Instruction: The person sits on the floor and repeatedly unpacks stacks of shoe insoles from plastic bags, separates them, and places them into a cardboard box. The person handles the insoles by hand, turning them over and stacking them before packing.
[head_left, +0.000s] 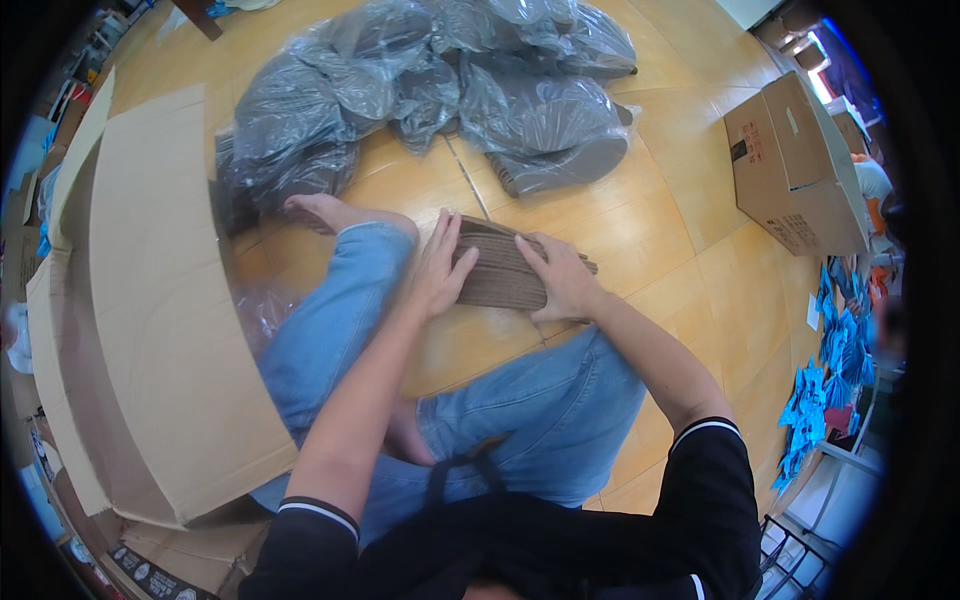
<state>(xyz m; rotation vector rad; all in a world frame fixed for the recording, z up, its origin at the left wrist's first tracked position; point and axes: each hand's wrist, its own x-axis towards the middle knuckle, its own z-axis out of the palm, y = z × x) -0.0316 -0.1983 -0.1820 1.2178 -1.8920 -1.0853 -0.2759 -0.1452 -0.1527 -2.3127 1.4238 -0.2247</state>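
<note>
On the floor in front of my crossed legs stands a stack of thin brown flat pieces (500,268), packed side by side with their edges up. What the pieces are I cannot make out. My left hand (438,268) presses on the stack's left end, fingers pointing away from me and thumb along its near side. At the right end my right hand (568,280) grips the stack, with the thumb over its top and the other fingers partly hidden behind it.
Several clear plastic bags (400,70) filled with grey-brown items lie beyond the stack. A large open cardboard box (170,300) stands close at my left. Another cardboard box (790,165) is at the far right, with blue plastic packets (805,405) nearer. Tiled floor (660,240) surrounds me.
</note>
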